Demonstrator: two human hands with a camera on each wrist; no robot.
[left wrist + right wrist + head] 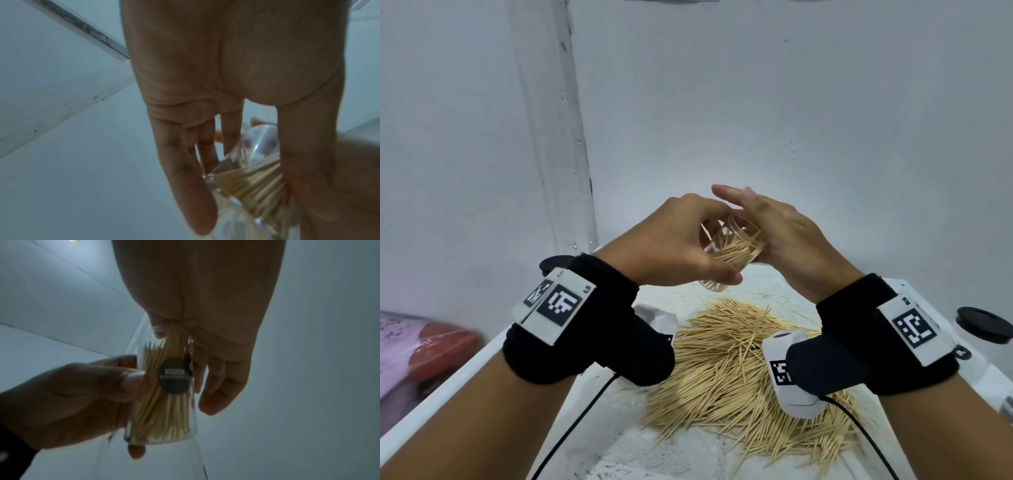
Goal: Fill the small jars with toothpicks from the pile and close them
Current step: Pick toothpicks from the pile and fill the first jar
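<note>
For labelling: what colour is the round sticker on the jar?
Dark, nearly black, with pale lettering; the sticker shows best in the right wrist view.

jar [726,250]: clear glossy plastic | toothpicks [739,349]: pale matt wood

Toothpick-filled jar [732,255] between both hands, above the pile [743,370].

Left hand [674,245] curled in grip, right hand [787,236] loose.
</note>
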